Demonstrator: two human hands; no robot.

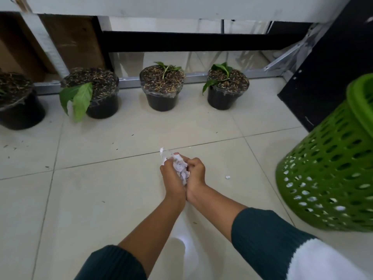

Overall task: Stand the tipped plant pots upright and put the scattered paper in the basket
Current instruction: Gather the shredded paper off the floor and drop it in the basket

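My left hand (170, 174) and my right hand (196, 172) are pressed together above the tiled floor, both closed around a wad of white paper scraps (181, 168). One small paper scrap (227, 177) lies on the floor to the right of my hands. A green perforated basket (331, 170) stands at the right, with white paper visible through its holes. Several black plant pots stand upright along the back: one at the far left (20, 110), one with a big drooping leaf (101, 102), a middle one (161, 98) and a right one (227, 96).
A black panel (327, 67) stands behind the basket. A black bar and metal frame (181, 43) run along the wall behind the pots. Small dark soil specks dot the tiles at the left. Open floor lies between my hands and the pots.
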